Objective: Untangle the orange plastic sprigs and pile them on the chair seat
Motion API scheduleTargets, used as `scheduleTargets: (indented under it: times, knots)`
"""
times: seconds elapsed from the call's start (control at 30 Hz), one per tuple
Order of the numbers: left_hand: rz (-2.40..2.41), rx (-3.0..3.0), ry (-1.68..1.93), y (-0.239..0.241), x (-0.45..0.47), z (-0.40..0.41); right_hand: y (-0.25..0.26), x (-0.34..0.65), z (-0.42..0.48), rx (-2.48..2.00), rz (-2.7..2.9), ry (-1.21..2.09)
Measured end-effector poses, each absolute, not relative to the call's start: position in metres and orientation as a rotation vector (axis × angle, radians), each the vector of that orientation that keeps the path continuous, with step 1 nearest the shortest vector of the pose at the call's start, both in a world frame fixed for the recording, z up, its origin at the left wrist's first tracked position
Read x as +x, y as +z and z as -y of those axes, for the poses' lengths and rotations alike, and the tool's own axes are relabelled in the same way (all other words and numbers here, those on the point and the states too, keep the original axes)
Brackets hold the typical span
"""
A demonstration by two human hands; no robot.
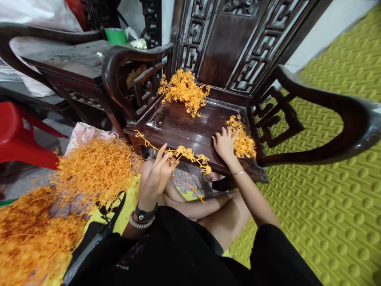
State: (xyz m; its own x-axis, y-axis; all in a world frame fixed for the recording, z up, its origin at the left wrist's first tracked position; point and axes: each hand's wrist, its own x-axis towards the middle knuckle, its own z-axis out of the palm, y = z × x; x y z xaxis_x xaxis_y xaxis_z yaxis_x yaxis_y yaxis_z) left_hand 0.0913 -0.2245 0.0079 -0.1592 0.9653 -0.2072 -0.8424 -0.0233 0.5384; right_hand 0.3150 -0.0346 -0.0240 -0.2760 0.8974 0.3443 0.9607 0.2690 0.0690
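Note:
My left hand [156, 171] pinches a long orange strand [184, 153] with clustered bits, held over the front edge of a dark wooden chair seat [178, 123]. My right hand [224, 143] rests on the seat with fingers spread, touching a small orange pile [244, 143] at the seat's right front corner. A bigger orange pile [184, 91] lies at the back of the seat. I sit cross-legged on the floor in front of the chair.
A large heap of loose orange strands [89, 171] lies on cloth at my left. A red plastic stool [18, 135] stands far left. A second dark chair [68, 59] is behind it. Green textured matting [327, 190] covers the floor on the right.

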Motion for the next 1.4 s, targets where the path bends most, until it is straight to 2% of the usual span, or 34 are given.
scheduleTargets:
  times: [0.1, 0.2, 0.33, 0.57, 0.7, 0.83, 0.93, 1.07, 1.13, 1.2, 1.3, 1.4]
  knots:
    - [-0.625, 0.276, 1.616, 0.004, 0.087, 0.229, -0.017, 0.323, 0.028, -1.742, 2.27, -0.412]
    - [-0.639, 0.255, 1.64, -0.001, 0.087, 0.231, -0.009, 0.315, 0.027, -1.548, 2.295, -0.389]
    - [-0.67, 0.15, 1.69, -0.007, 0.095, 0.232, -0.003, 0.281, -0.002, -1.341, 2.615, -0.232]
    - [-0.731, 0.089, 1.671, -0.004, 0.097, 0.239, 0.003, 0.256, -0.066, -1.737, 2.652, -0.069]
    - [-0.704, 0.064, 1.679, 0.0, 0.091, 0.239, 0.018, 0.288, -0.049, -1.85, 2.502, -0.113]
    - [-0.731, 0.096, 1.642, 0.002, 0.095, 0.237, 0.039, 0.312, -0.006, -1.78, 2.345, -0.067]
    - [-0.803, 0.264, 1.676, -0.002, 0.103, 0.24, 0.045, 0.306, 0.049, -1.557, 2.309, 0.153]
    - [-1.08, 0.694, 1.662, -0.012, 0.11, 0.246, 0.024, 0.268, 0.144, -1.196, 2.308, 0.597]
    - [-1.23, 0.944, 1.587, -0.016, 0.111, 0.249, 0.007, 0.244, 0.182, -1.017, 1.922, 0.991]
    - [-1.271, 1.117, 1.511, -0.019, 0.113, 0.251, -0.007, 0.223, 0.205, -0.961, 1.533, 1.218]
    - [-1.253, 1.201, 1.439, -0.022, 0.117, 0.256, -0.02, 0.205, 0.21, -1.04, 1.031, 1.304]
    - [-1.256, 1.253, 1.345, -0.028, 0.123, 0.263, -0.025, 0.202, 0.199, -1.133, 0.805, 1.333]
